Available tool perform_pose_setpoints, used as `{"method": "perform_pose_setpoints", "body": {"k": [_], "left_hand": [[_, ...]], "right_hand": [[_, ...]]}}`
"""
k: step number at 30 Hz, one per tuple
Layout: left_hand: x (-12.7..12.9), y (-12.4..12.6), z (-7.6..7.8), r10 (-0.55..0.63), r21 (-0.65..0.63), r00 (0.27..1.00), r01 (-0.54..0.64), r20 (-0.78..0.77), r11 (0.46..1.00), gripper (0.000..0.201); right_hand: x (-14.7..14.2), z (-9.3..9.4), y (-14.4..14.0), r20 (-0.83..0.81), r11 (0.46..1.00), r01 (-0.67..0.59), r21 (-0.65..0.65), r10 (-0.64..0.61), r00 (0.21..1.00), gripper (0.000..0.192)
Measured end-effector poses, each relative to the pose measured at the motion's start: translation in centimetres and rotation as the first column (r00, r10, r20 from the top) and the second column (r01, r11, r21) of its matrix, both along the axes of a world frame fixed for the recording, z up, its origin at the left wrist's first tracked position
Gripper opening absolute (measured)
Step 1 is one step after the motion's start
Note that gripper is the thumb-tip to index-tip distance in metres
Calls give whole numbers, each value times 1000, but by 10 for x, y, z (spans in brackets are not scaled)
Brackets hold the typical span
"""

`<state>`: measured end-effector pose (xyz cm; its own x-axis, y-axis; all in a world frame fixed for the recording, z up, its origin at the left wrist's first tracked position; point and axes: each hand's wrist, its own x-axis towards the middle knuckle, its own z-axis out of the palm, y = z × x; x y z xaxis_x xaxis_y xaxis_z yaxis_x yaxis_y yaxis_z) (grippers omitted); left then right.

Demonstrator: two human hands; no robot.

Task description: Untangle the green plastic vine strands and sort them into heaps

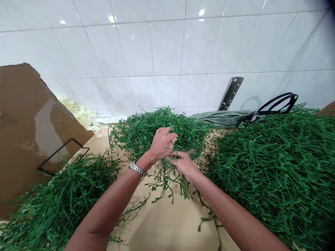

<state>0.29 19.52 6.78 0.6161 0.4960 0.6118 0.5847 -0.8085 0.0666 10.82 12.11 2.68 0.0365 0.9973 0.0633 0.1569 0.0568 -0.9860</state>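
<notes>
Green plastic plant stems lie in three heaps on a tan table top. My left hand, with a metal watch at the wrist, reaches over the middle heap, its fingers curled onto the strands. My right hand is just below and to the right of it, shut on a bunch of green stems whose ends dangle down toward the table. The two hands nearly touch. Which strands the left fingers pinch is hidden.
A large heap of stems fills the right side, another the near left. A brown cardboard box stands at the left with white flowers behind it. A black-handled bag and a metal bracket lean at the white tiled wall.
</notes>
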Motion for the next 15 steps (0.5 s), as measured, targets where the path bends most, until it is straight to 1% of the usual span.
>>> {"method": "perform_pose_setpoints", "body": {"k": [2,4,7,10,12,15], "left_hand": [[-4,-1,3,-33,0,999,33,11,999,21],[-11,-2,10,-95,-17,996,94,-5,995,20],[-23,-7,22,-186,-121,981,179,-48,976,18],[-30,-14,28,-238,-222,969,220,-57,950,14],[-32,-19,28,-237,-223,971,221,-46,949,15],[-29,-24,24,-210,-161,977,201,-46,966,20]], "right_hand": [[3,1,-2,-31,999,35,7,-35,999,27],[10,3,-5,-38,997,70,23,-69,997,29],[21,6,-9,-10,992,111,60,-111,994,28],[28,9,-12,38,987,123,105,-127,991,25],[29,11,-13,69,985,114,129,-124,990,23],[29,12,-15,104,986,92,140,-107,989,22]]}}
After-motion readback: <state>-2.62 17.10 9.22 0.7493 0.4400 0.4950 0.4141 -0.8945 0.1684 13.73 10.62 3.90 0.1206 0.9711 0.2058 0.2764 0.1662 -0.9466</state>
